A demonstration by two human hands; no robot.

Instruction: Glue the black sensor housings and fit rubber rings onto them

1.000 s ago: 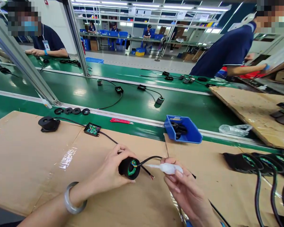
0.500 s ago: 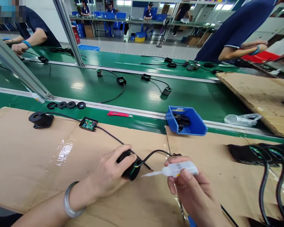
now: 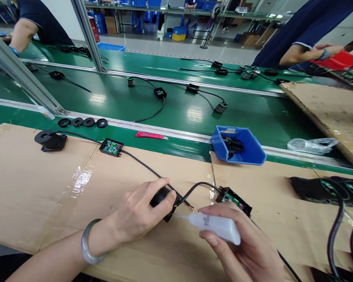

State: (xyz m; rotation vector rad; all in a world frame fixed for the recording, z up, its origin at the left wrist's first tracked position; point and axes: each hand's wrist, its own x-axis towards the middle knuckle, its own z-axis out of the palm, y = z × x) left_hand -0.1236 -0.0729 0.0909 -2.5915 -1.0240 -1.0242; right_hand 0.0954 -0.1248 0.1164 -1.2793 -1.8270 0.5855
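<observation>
My left hand [image 3: 138,213] is wrapped round a black round part [image 3: 161,197] lying on the cardboard sheet [image 3: 32,184]; a black cable [image 3: 194,187] runs from the part to a small circuit board in a black case [image 3: 233,199]. My right hand [image 3: 238,244] grips a small white squeeze bottle [image 3: 214,227], its thin nozzle pointing left and almost touching the black part. A grey bangle sits on my left wrist.
Another black part [image 3: 50,140] with a cable and board [image 3: 111,147] lies at the left. Black rings [image 3: 82,122], a red knife [image 3: 150,135] and a blue bin [image 3: 238,145] sit by the green conveyor [image 3: 176,109]. Cabled units [image 3: 326,190] lie at right. Other people work across the belt.
The black part has been turned so its green face is hidden under my left hand. My right hand has moved the bottle lower and its nozzle closer to the part. The view has tilted down.
</observation>
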